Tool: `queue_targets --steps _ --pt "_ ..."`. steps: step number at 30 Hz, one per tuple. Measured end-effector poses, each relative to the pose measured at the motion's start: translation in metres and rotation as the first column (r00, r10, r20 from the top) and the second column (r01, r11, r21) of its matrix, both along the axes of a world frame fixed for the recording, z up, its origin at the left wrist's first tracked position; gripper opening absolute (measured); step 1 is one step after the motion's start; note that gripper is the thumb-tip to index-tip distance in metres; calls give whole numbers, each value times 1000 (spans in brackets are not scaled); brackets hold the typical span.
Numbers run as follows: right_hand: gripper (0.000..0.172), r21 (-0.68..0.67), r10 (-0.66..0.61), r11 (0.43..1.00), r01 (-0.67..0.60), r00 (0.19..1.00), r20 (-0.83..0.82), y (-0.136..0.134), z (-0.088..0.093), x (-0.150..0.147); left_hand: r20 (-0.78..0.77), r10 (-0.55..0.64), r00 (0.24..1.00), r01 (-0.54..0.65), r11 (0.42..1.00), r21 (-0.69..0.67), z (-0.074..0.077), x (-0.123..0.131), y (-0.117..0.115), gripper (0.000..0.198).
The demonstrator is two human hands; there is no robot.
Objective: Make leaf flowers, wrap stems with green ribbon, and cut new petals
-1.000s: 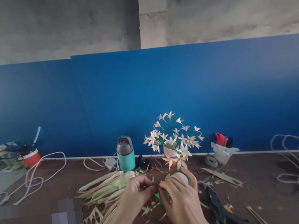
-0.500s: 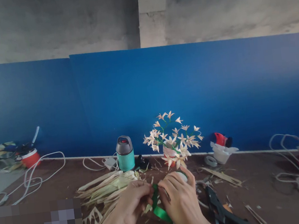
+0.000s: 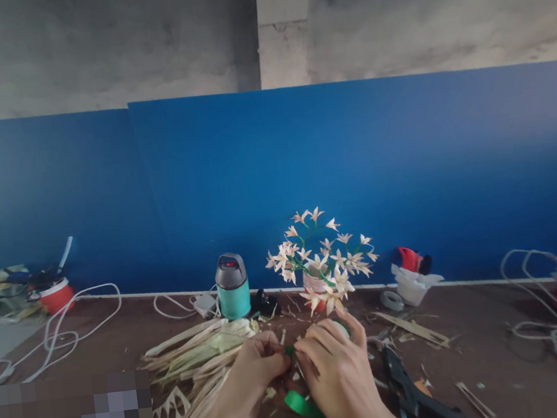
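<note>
Dim, soft light — hazy sheen on the blue panel (image 3: 264,170) — blocky lower-left corner

So the flowers (image 3: 341,279) sit behind the right hand (image 3: 337,366), flask (image 3: 234,300) off left, husk strips (image 3: 216,341) in front of that.

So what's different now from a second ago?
More of the green ribbon shows: a bright loop of it has appeared lower down, beside the right hand. The left hand has hardly moved, and both stay close together; neither has visibly let go. The flowers and turquoise flask stayed put.
</note>
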State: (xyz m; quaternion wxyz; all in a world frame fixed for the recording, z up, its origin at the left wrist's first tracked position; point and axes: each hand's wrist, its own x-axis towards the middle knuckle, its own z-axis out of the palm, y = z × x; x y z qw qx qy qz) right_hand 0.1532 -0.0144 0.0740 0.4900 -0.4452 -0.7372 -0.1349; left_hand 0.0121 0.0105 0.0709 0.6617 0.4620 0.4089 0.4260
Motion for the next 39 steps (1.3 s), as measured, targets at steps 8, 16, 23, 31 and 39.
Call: queue_targets --steps 8,16,23,31,39 --pt "24 -13 -18 1000 18 1000 14 1 -3 0 -74 2 997 -3 1000 -11 5 -3 -2 27" --pt "24 -6 -16 1000 16 999 38 2 -9 -2 -198 45 979 -48 999 -11 -2 0 0 20" --pt "21 -3 7 1000 -7 999 31 2 -7 -3 43 20 999 -16 996 -84 2 1 -5 23" --pt "24 -29 -7 1000 9 999 50 1 -10 -1 -222 23 975 -18 1000 24 4 0 -2 26" --pt "22 -30 -4 1000 5 1000 28 1 -9 -3 -104 58 993 -58 998 7 -2 0 -2 28"
